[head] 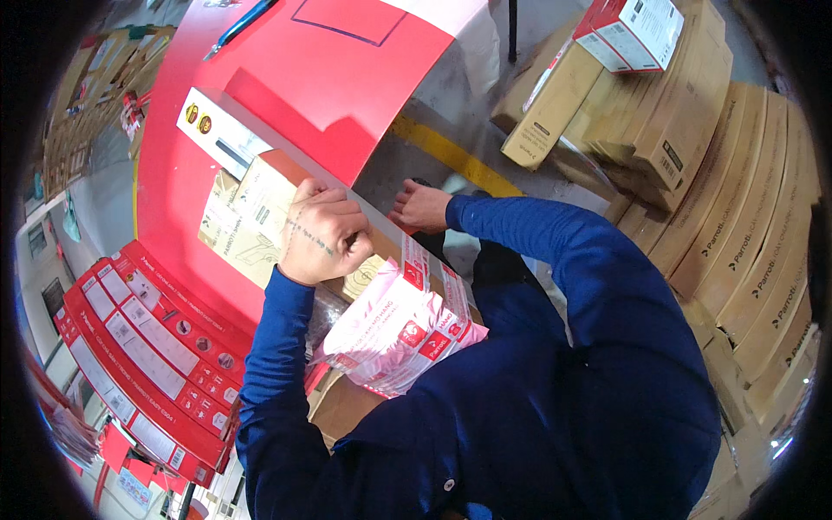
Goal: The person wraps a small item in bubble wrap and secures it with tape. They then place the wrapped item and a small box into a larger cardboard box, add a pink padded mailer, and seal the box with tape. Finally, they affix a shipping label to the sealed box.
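Note:
My left hand (327, 235) is curled into a fist above several cardboard boxes, with nothing plainly visible in it. Under and beside it is a printed cardboard box (255, 218), with a smaller carton (218, 207) at its side. A long box with a white end (218, 138) lies along them on the red tabletop (286, 123). My right hand (421, 207) is at the long box's outer side, fingers bent; a bit of red shows beneath them, and its grip is hidden. Nearest my body sits a pink parcel in clear plastic (390, 328), bearing red printed labels.
A blue cutter-like tool (240, 29) lies at the table's far side. Long red boxes (149, 364) are stacked at left. Several long brown cartons (734, 214) are piled at right, topped by a red-and-white box (630, 36). A yellow floor line (455, 155) runs between.

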Demonstrator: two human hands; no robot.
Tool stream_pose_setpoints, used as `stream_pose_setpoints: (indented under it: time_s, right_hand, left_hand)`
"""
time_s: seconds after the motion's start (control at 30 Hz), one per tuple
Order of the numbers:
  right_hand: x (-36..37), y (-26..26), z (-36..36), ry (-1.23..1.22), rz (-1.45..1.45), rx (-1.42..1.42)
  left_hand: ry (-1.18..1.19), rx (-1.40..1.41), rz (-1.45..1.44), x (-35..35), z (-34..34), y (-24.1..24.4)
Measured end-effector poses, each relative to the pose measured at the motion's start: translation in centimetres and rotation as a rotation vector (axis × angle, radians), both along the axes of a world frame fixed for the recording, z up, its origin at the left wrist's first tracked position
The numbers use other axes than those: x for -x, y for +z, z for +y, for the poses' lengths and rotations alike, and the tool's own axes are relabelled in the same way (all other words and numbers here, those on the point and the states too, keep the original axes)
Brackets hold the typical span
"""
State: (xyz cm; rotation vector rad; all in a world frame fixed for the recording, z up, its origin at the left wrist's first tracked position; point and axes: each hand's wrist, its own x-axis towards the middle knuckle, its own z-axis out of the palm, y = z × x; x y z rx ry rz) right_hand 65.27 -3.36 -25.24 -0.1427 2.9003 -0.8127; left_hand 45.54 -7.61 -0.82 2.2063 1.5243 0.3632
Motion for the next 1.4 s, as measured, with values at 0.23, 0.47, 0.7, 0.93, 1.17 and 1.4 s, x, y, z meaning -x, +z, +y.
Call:
stream_pose_setpoints:
  time_s: [0.23,0.47,0.7,0.93,1.17,1.4]
  right_hand:
    - [-0.2,1.0,-1.8,0.012,0.004,0.007]
    - [0.3,-5.8,-4.5,0.014,-0.172,0.301]
    - [-4.6,-4.6,0.4,-0.8,-0.335,0.543]
    - [-6.8,9.5,-2.2,-1.016,-0.396,2.135]
    - [-5.3,10.2,-6.9,-1.235,0.13,2.165]
    - [-2.1,17.3,-11.1,-1.246,0.38,2.31]
  left_hand:
    - [0.538,-0.331,-0.44,4.1,-2.9,1.6]
    - [1.671,-0.16,-0.951,8.8,-24.4,0.4]
    - [1.489,0.122,-1.524,-9.9,-30.7,-4.5]
    - [1.484,-0.085,-1.559,-10.1,-29.5,-6.1]
    - [1.39,0.041,-1.382,-7.2,-27.1,-1.7]
    - [1.129,0.299,-0.926,5.4,-23.7,10.3]
